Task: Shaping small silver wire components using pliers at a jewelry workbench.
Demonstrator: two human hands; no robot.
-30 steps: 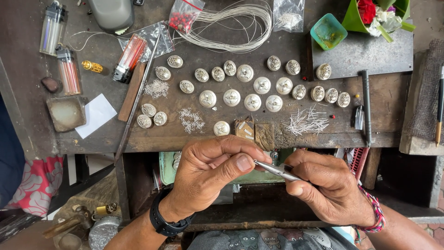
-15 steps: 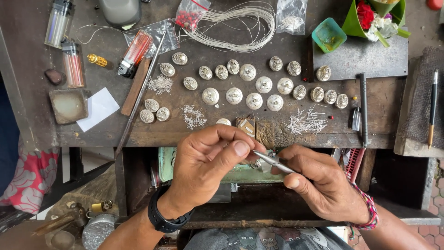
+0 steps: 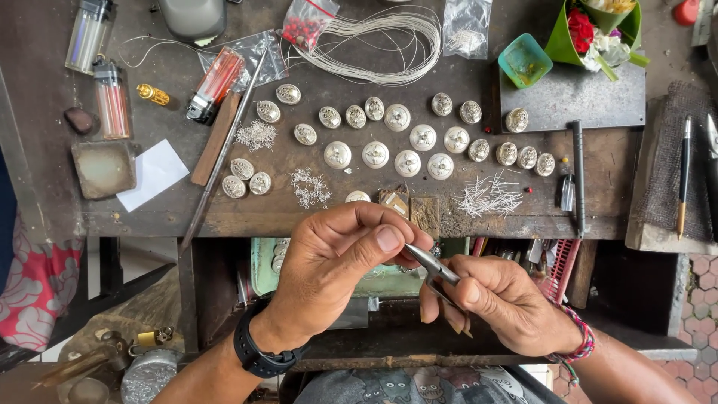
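Left hand (image 3: 340, 258) sits at the near edge of the wooden workbench (image 3: 172, 217), thumb and fingers pinched together around something small. The piece itself is hidden behind the fingertips, can't tell what it is. Black wristwatch (image 3: 258, 357) on that wrist.

Right hand (image 3: 499, 303) is just right of it and slightly nearer, clenched around slim metal pliers (image 3: 434, 269). The plier tips point left and far, and meet the left thumb tip right where the pinch is. Woven bracelet (image 3: 580, 348) on the right wrist.

On the bench, far of the hands:
- rows of round silver buttons (image 3: 407, 162), domed, some plain and some ornate, spread across the middle
- small heap of tiny silver rings (image 3: 309, 187) left of centre, another heap (image 3: 256, 135) farther left
- bundle of short silver wire pins (image 3: 490, 196) right of centre, near the bench edge
- coil of silver wire (image 3: 389, 41) at the far edge
- small bag of red beads (image 3: 305, 21) touching the coil on its left
- white paper scrap (image 3: 153, 173) and a shallow square dish (image 3: 103, 168) on the left
- green plastic cup (image 3: 525, 61) at the far right, on a dark slab (image 3: 572, 97)
- long metal rod (image 3: 224, 150) lying diagonally on the left
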